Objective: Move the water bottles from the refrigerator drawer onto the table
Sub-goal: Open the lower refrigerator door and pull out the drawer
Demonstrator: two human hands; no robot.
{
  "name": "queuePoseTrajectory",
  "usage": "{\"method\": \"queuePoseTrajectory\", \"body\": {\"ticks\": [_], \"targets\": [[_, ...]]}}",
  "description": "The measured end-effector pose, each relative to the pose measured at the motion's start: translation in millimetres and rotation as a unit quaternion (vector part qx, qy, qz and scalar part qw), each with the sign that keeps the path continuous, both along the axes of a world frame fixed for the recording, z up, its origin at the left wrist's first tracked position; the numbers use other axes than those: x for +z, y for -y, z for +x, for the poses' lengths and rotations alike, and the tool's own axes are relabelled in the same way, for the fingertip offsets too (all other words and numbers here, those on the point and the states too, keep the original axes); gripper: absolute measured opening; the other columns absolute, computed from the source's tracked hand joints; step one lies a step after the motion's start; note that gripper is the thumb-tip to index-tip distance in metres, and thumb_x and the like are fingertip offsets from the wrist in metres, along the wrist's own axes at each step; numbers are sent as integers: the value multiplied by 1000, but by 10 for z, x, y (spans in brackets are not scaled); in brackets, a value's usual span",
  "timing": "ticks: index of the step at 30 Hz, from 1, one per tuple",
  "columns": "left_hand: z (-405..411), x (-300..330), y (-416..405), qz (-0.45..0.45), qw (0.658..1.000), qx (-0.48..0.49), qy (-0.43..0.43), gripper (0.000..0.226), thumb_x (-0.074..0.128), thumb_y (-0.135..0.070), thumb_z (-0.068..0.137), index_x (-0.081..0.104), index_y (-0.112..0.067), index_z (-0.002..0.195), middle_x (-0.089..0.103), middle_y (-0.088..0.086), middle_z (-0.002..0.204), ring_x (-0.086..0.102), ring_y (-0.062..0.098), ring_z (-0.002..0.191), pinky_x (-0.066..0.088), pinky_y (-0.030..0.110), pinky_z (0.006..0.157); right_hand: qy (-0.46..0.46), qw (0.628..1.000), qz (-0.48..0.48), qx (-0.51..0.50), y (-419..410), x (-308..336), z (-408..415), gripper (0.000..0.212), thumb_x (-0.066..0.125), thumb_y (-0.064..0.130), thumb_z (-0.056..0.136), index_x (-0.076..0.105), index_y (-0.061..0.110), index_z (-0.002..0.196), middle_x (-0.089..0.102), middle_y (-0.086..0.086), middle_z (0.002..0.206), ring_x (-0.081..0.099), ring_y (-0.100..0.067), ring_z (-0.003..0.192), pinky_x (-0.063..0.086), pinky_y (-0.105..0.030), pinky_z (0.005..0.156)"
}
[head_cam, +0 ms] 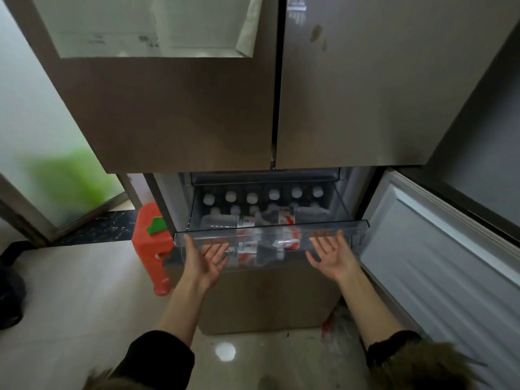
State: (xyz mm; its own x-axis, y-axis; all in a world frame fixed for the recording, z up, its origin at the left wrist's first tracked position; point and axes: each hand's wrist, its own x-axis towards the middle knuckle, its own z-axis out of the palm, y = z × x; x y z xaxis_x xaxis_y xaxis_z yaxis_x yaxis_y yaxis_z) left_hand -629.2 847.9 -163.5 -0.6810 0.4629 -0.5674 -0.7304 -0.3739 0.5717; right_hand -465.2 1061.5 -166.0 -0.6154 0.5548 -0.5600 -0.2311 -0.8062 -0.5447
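Both palms-up, fingers spread, left hand at 7 o'clock, right hand at 5, under the clear drawer front, probably to pull toward the water bottles.

water bottles: lower rows blurred behind the clear drawer front; I can't count them.
my left hand: fingertips hidden behind the drawer lip.
stool: right side cut off by the refrigerator.
upper-left paper: print too blurred to read.
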Motion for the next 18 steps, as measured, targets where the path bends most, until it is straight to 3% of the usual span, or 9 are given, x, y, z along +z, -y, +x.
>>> {"method": "queuePoseTrajectory", "body": {"ticks": [5,8,12,18], "targets": [[210,-26,163,-11,1000,-7,7,83,16,-65,90,28,0,141,40,17,144,45,26,129,36,36,102,13,1000,0,6,160,-10,228,31,50,44,90,56,20,109,57,-4,127,54,-21,113,37,-43,94],[332,-28,261,-20,1000,-13,7,80,17,-65,89,37,-2,134,42,16,143,45,26,129,36,36,101,26,1000,-14,10,235,-26,348,31,51,46,89,57,21,106,57,-3,127,51,-20,120,37,-41,94],[484,-15,385,-23,1000,-17,7,71,19,-65,89,50,-2,100,45,15,141,46,26,128,37,37,101,32,999,-31,7,331,-66,483,32,53,47,87,58,20,102,60,-2,120,52,-19,120,36,-40,94],[504,55,461,0,999,-9,39,68,24,-61,91,52,0,95,47,16,139,47,29,127,38,39,101,29,999,-37,-5,395,-13,535,27,52,43,89,58,19,101,63,-3,112,60,-20,100,40,-42,89]]}}
